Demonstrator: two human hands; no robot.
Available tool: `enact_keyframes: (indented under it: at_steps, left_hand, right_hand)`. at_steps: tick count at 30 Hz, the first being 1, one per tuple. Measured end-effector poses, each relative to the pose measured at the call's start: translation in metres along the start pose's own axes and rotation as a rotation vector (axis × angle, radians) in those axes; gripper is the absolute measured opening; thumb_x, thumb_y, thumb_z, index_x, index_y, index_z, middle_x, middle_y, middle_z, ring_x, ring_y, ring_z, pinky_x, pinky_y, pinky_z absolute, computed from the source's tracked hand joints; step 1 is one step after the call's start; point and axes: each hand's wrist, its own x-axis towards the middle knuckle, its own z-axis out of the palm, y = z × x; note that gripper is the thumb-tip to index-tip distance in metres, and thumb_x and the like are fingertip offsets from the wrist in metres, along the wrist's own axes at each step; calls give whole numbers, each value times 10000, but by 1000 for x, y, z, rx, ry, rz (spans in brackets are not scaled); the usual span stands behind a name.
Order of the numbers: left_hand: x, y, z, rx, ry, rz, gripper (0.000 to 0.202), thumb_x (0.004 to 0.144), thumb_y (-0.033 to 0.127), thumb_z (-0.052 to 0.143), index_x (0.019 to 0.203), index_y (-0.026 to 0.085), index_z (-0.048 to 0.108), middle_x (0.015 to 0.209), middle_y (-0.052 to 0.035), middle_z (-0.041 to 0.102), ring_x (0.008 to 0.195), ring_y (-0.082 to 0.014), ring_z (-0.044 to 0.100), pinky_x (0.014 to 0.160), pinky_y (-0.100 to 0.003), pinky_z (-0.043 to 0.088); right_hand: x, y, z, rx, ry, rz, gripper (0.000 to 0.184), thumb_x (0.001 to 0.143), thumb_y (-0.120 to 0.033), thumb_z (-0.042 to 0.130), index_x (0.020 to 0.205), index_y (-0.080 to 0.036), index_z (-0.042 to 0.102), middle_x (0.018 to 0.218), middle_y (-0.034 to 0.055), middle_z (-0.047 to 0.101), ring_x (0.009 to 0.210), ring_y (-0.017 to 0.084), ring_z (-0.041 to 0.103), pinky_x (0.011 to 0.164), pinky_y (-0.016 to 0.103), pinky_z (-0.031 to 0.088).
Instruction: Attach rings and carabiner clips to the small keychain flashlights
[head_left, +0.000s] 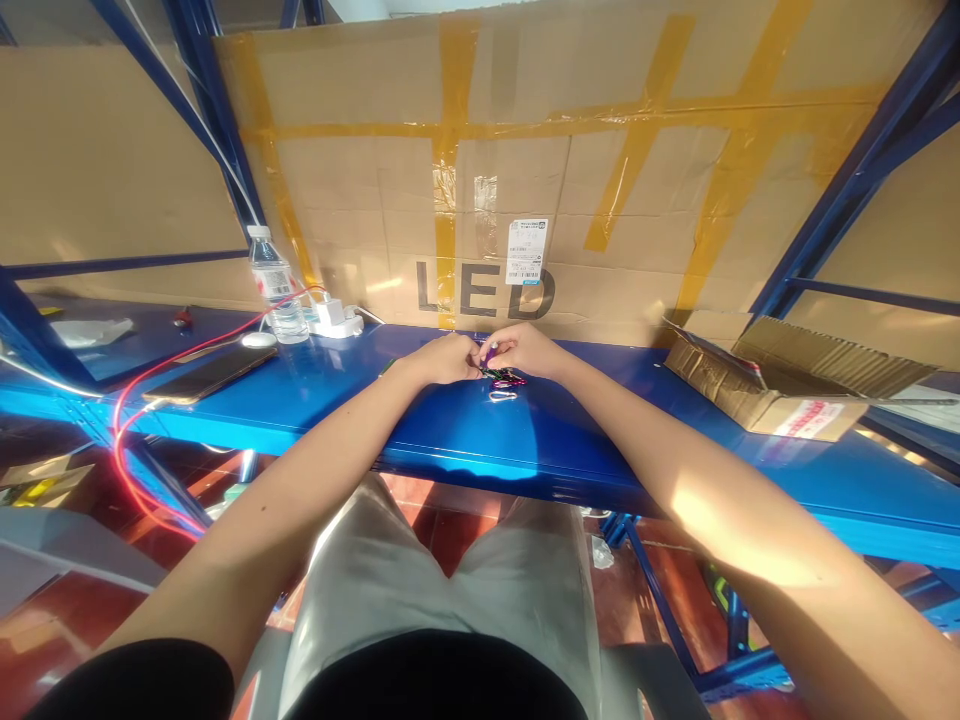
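At the middle of the blue shelf, my left hand [452,358] and my right hand [526,351] meet with fingertips nearly touching. The right fingers pinch a small purple carabiner [490,354]. My left thumb and fingers are closed beside it; what they hold is mostly hidden by the fingers. Just below the fingertips lies a small cluster of coloured carabiners [508,379], red and dark green among them. A silver carabiner [502,396] rests at the near side of this cluster. The pieces are too small to tell whether they are linked.
A water bottle [279,285], a white charger plug [330,316] and a phone [202,374] with a red cable [124,410] are to the left. An open cardboard box [795,385] sits at right. Large taped cardboard [360,200] stands behind, between blue rack posts [862,170].
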Motion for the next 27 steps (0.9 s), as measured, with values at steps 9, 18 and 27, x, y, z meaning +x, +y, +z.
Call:
enact_keyframes:
  at_steps: [9,18,27]
  left_hand:
    - [0,-1,-2,-13,-10,-91,186,775,343,704,860,189,762,859,-45,762,751,-200,655,666,-291,441]
    - [2,-1,2,65,-10,-61,231,816,402,644,766,187,715,755,-37,714,669,-183,586,621,-299,387]
    - [6,-13,0,-77,-74,-156,180,736,362,726,761,187,695,774,-36,723,725,-203,632,655,-302,432]
  right_hand:
    - [-6,-8,4,-335,-84,-40,288,678,-91,659,868,-192,850,866,38,723,676,140,579,613,277,451]
    - [-5,-9,0,-280,-57,39,260,671,-113,694,880,-185,830,818,36,741,669,160,608,625,292,474]
    - [-5,-4,-9,-277,4,61,213,674,-145,706,873,-154,783,788,43,744,722,184,646,662,298,506]
